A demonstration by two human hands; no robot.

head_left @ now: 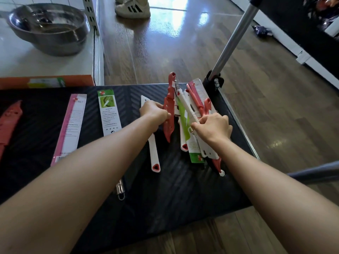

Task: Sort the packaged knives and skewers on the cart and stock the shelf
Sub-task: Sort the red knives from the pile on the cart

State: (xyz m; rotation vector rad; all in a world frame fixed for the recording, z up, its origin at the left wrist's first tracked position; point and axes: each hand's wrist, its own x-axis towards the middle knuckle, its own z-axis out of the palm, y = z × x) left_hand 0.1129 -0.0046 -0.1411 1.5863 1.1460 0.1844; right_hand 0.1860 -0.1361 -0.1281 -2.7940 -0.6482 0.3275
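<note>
Mid-sorting, at the jumbled pile of packaged knives (194, 149) beside the cart's steel handle post (233, 39), the left hand (156, 114) grips a red plastic-sheathed knife (169, 107) and the right hand (213, 128) pinches a slim white skewer (186, 107); next, probably, each must be lifted clear.

Both our bare forearms reach forward from the near edge of the cart (165, 198) toward its far right corner. Our left hand (156, 114) curls its fingers round a red knife (168, 107). Our right hand (213, 128), knuckles up, pinches a slim white handle (188, 107).
</note>
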